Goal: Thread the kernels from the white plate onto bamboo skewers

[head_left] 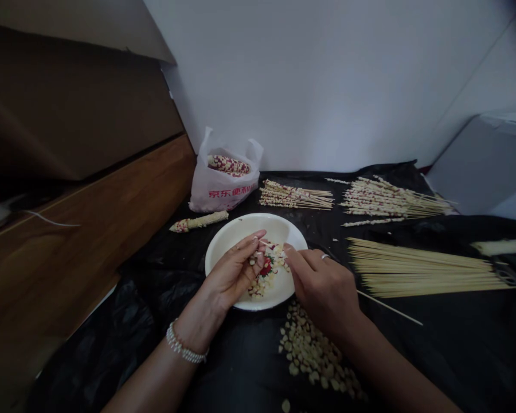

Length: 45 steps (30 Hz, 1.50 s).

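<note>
Over a white bowl (214, 258), my left hand (234, 267) is closed, fingers curled around a few corn kernels (253, 260), its fingertips at the tip of a thin skewer. My right hand (324, 284) grips that bamboo skewer (391, 308), whose long bare end sticks out to the right behind the hand. Some pale and dark red kernels sit along the skewer near its tip, partly hidden by my right fingers. Loose cream and red kernels (258, 287) lie in the bowl. Below my right hand spreads a pile of pale, roundish pieces (313, 350).
A plastic bag (223, 189) holding speckled corn cobs (230, 165) stands behind the bowl, beside a mostly stripped cob (204, 220). Kernel-threaded skewers (279, 195) and another such bundle (374, 198) lie at the back. Bare skewers (421, 268) lie right, on black plastic sheeting (155, 344).
</note>
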Motion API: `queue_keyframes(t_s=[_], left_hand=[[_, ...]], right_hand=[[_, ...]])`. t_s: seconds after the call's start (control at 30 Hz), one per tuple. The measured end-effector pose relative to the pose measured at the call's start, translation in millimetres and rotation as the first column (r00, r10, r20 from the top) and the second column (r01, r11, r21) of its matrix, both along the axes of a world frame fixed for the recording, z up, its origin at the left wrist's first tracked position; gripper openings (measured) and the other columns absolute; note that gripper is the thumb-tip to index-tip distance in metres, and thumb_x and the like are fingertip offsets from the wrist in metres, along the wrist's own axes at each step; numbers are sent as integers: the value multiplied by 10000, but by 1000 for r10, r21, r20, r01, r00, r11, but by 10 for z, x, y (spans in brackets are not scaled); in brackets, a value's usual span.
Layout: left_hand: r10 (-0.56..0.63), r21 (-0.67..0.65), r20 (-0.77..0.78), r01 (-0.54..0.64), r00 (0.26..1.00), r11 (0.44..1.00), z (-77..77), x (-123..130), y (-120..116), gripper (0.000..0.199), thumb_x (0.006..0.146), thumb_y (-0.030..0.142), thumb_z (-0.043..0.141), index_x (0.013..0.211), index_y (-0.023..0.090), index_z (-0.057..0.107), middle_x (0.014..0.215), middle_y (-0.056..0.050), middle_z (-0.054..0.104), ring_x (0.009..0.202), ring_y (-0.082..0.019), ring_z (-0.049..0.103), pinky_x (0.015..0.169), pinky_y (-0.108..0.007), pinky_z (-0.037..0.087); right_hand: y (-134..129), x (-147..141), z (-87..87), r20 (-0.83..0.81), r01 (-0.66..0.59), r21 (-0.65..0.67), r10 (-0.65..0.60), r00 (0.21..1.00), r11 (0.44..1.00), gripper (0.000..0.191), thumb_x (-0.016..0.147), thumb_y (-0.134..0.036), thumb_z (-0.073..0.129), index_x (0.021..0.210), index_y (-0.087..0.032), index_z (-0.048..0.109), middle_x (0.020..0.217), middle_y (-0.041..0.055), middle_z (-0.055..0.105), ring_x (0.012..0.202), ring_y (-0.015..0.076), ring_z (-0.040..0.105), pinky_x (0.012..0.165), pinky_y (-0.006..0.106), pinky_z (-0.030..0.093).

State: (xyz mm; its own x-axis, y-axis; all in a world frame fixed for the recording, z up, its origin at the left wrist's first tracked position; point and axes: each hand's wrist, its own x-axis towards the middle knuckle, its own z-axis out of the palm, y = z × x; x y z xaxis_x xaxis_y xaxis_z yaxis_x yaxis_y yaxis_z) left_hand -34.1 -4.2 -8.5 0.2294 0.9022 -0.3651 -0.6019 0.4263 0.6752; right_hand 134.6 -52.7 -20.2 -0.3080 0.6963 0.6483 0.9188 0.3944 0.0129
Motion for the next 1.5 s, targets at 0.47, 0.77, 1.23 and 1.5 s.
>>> queue_keyframes(t_s=[0.47, 0.77, 1.23, 1.5], left_hand=[[-38, 79, -57, 43, 998, 996, -29, 12, 2, 247, 802, 39, 612, 1023, 95, 708, 829, -63, 673, 660, -60, 611, 644, -126, 532], [-19, 72, -9, 19, 1000, 997, -12, 26, -14, 204, 820, 78, 610, 994, 68, 717, 818, -67, 667, 709, -76, 623, 675, -141, 540], [0, -54, 78, 5, 997, 999, -36, 3, 20, 198, 824, 23, 575, 973, 63, 699, 867, -80, 657, 694, -76, 618, 655, -154, 547], [-3, -36, 56, 5, 998, 999, -50, -10, 23, 215, 817, 14, 580, 987, 65, 700, 847, -81, 664, 686, -80, 623, 648, -158, 553]], right_hand=[[-3, -3, -13, 22, 39, 10, -39, 999, 999, 279, 909, -178, 513, 1156, -149, 638, 809, 32, 674, 695, 155, 576, 601, 288, 341], [-14, 7, -25, 38, 61, -8, -61, 997, 998, 281, 907, -179, 517, 1161, -156, 632, 801, 31, 668, 694, 151, 567, 592, 291, 339], [-21, -3, -37, 42, 64, -1, -64, 997, 998, 269, 913, -178, 514, 1152, -166, 638, 779, 22, 661, 683, 150, 559, 601, 288, 319], [-26, -7, -46, 50, 75, 2, -75, 996, 997, 270, 904, -172, 531, 1151, -161, 641, 781, 23, 659, 673, 153, 556, 595, 290, 311]])
